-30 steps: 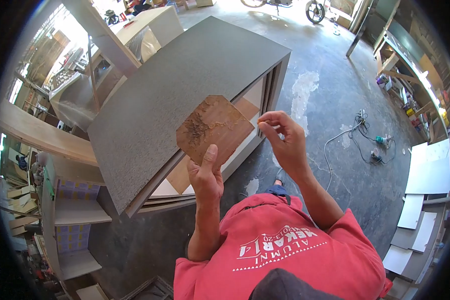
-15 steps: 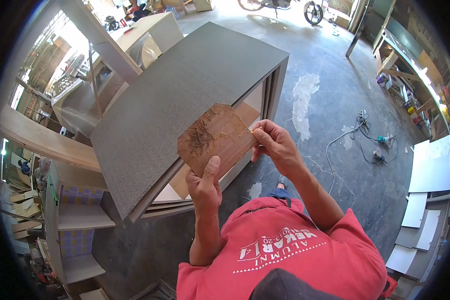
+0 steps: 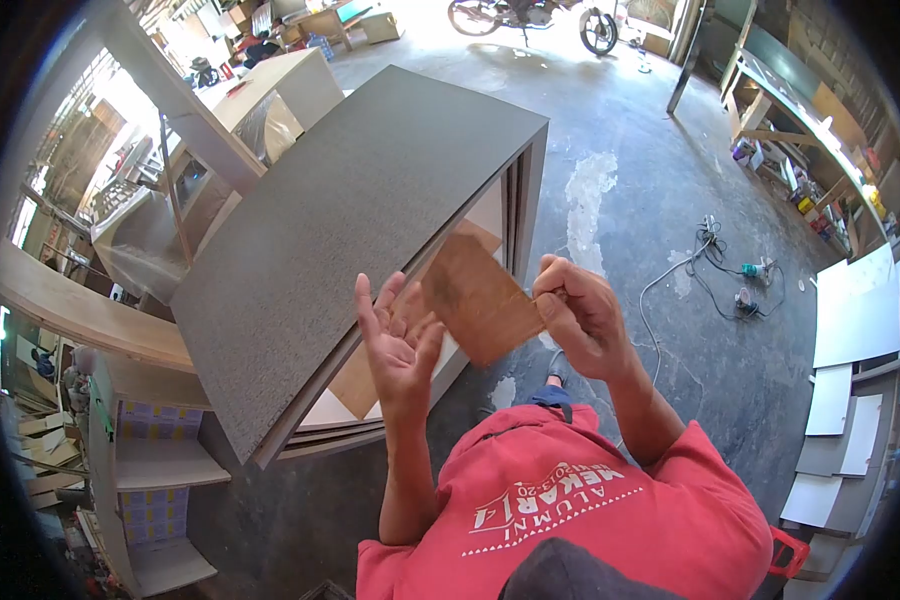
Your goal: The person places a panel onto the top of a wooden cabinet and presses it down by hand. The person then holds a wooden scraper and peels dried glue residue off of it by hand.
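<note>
A thin brown board [image 3: 485,300] with a dark stain hangs in front of me, slightly blurred. My right hand [image 3: 582,312] pinches its right corner between thumb and fingers. Just left of the board, my left hand [image 3: 400,345] is open, palm up with its fingers spread; whether a fingertip touches the board's edge I cannot tell. Beneath and beyond both lies a large grey cabinet [image 3: 370,170] with a textured top. Its open side faces me and shows pale and brown inner panels.
Wooden frame beams [image 3: 90,315] and a shelf unit [image 3: 165,465] stand at the left. Cables [image 3: 710,245] with a green tool lie on the floor at the right. White panels [image 3: 855,310] lean at the far right. A motorcycle [image 3: 530,15] stands at the back.
My left hand has let go of the board and spread its fingers. The board has turned in my right hand and shows a smoother face. The view has shifted slightly.
</note>
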`<action>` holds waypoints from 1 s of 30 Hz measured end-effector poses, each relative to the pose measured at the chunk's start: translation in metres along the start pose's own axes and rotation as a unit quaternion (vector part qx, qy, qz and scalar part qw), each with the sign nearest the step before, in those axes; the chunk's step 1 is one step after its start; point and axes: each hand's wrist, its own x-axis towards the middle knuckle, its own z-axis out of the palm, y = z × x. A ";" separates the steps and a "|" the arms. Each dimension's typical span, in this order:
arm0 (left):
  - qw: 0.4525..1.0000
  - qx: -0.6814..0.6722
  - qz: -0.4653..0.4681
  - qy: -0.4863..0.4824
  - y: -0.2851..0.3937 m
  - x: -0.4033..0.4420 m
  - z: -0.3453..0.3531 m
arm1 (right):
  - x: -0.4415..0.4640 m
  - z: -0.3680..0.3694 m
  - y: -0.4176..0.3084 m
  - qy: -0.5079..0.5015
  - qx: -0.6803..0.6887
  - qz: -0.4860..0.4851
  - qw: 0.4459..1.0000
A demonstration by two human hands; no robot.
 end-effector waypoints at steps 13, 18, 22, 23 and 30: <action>0.908 0.291 0.220 -0.207 -0.013 0.004 0.036 | -0.017 0.020 -0.003 0.109 0.323 0.284 0.896; 0.905 0.321 0.198 -0.199 -0.020 0.001 0.029 | -0.024 0.005 -0.001 0.122 0.359 0.252 0.890; 0.983 0.166 0.024 -0.073 -0.048 0.008 -0.024 | -0.024 -0.057 -0.045 0.249 0.303 -0.038 0.919; 0.995 0.059 -0.070 -0.031 -0.053 0.010 -0.037 | -0.026 -0.068 -0.053 0.216 0.249 -0.106 0.938; 0.998 -0.037 -0.011 0.057 -0.052 0.002 -0.006 | -0.034 -0.033 -0.007 0.153 0.012 0.048 0.987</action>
